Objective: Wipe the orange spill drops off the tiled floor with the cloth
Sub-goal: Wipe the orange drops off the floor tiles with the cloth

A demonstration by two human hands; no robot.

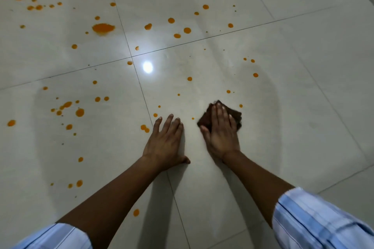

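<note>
Right hand (221, 129) flat, fingers straight, pressing the brown cloth (220, 116) onto the tiled floor (303, 87). Left hand (165, 139) beside it, fingers spread, palm down on the tile. Orange spill drops (103, 28) scattered mostly leftward and ahead.

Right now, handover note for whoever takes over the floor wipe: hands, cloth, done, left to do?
Left hand: open, flat on the tiled floor, holds nothing.
Right hand: open, pressing the brown cloth flat on the tile.
Done: cannot tell; the patch around the cloth has only small drops.
To do: orange drops all over, thickest to the left and ahead, including a large blot; nearest drop just right of the cloth.
</note>
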